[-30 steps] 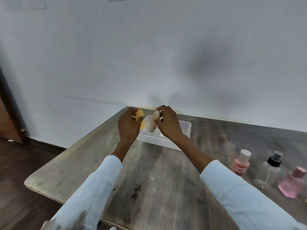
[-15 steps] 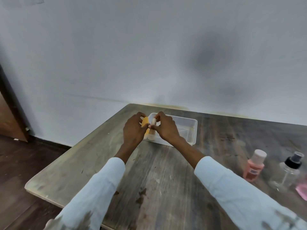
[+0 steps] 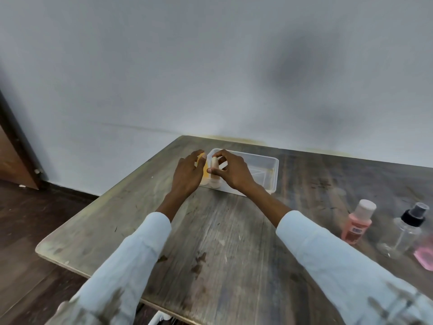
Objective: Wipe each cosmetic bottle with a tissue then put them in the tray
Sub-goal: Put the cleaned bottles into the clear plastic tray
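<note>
Sleeves of pale cloth (image 3: pixel 339 259) reach in from the near edge over a scuffed wooden table (image 3: pixel 222 242). Off to the right, well apart from the hands, three bottles stand close together on the tabletop: a peach bottle with a pale cap (image 3: pixel 357 222), a clear spray bottle with a black top (image 3: pixel 403 231) and, cut by the frame edge, a pink bottle (image 3: pixel 425 253). Farther on, the left hand (image 3: pixel 187 175) has its fingers loosely spread and straight against an orange bottle (image 3: pixel 203 170); whether it truly grips it cannot be told. The right hand (image 3: pixel 230 171) pinches a beige bottle (image 3: pixel 214 167) between thumb and curled fingertips. Both bottles stand upright, side by side and touching or nearly so, at the left end of a clear plastic tray (image 3: pixel 273 174), apparently inside its wall. The tray sits near the table's far edge, close to a pale grey wall (image 3: pixel 210 66). At far left a dark door frame (image 3: pixel 16 141) meets a brown floor (image 3: pixel 35 219)
</note>
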